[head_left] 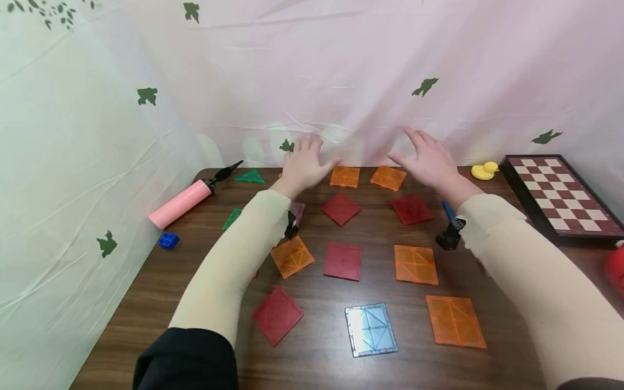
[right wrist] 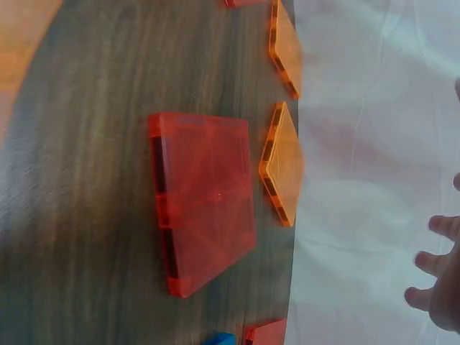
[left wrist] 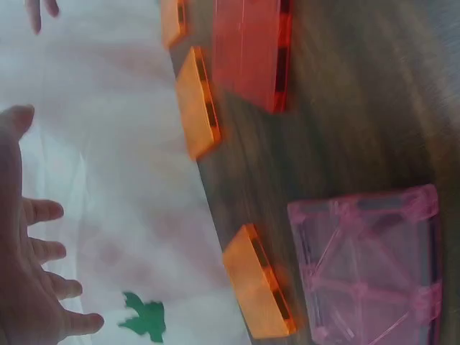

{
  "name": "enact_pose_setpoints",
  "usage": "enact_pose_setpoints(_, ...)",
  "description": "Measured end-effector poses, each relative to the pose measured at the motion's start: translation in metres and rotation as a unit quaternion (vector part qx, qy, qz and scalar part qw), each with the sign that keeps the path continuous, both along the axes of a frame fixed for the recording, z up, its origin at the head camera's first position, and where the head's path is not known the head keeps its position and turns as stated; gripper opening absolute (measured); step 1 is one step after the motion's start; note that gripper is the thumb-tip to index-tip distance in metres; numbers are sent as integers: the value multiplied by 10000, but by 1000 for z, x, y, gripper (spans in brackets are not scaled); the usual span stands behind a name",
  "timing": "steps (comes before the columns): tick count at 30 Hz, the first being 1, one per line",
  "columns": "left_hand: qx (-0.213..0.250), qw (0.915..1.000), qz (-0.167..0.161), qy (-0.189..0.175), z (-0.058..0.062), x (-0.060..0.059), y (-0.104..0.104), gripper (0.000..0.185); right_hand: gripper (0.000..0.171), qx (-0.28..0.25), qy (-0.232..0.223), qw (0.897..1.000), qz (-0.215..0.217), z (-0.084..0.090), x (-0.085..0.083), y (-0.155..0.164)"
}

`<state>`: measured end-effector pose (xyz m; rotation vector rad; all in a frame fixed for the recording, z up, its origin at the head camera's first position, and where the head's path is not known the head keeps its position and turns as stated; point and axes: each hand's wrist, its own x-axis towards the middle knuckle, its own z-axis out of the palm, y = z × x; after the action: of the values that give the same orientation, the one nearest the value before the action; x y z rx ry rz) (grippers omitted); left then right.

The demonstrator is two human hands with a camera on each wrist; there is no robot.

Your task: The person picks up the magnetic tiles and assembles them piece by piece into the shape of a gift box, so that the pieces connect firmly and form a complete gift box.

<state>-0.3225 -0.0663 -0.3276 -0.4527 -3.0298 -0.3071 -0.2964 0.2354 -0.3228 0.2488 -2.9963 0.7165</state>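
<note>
Left hand: (head_left: 303, 162) raised at the far edge of the counter (head_left: 312, 357), fingers straight and spread, holding nothing; nearest to the left orange tile (head_left: 344, 176), just beside the thumb.
Right hand: (head_left: 428, 158) raised at the same far edge, fingers spread and relaxed, holding nothing; nearest to the right orange tile (head_left: 388, 177), just below the thumb.
Tile positions: both orange tiles flat on the counter in the back row, between the two hands; two red tiles (head_left: 340, 208) in the row just in front.
Hidden or unclear: pink tile (left wrist: 370, 266) mostly covered by the left forearm in the head view; contact of either hand with the sheet not determinable; left wrist view blurred.
Surface: dark wood-grain counter carrying further orange and red tiles and one blue tile (head_left: 371, 329).
Surroundings: pale sheet (head_left: 312, 70) with green bird prints behind and to the left; pink pump (head_left: 182, 202) at left; yellow duck (head_left: 485, 170) and chessboard (head_left: 560, 195) at right.
</note>
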Motion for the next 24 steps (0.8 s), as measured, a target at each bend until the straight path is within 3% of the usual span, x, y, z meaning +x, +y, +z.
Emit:
enact_pose_setpoints(5,304,9964,-706,363,0,25,-1,65,83,-1206,95,9921,333,5,22,8)
enact_pose_setpoints(8,454,9922,-1097,376,-2,45,-4,54,77,-1516,145,9873,459,5,40,13)
enact_pose_setpoints(13,596,9855,-1575,208,-8,79,-13,41,67,-1400,162,9881,614,-3,76,21)
enact_pose_setpoints(18,635,9764,-2053,-211,-16,112,-23,42,61,-1243,-91,9894,744,-21,115,20)
enact_pose_setpoints(24,575,9617,-2593,-675,-35,141,-30,46,54,-990,-200,9875,1214,-48,148,19)
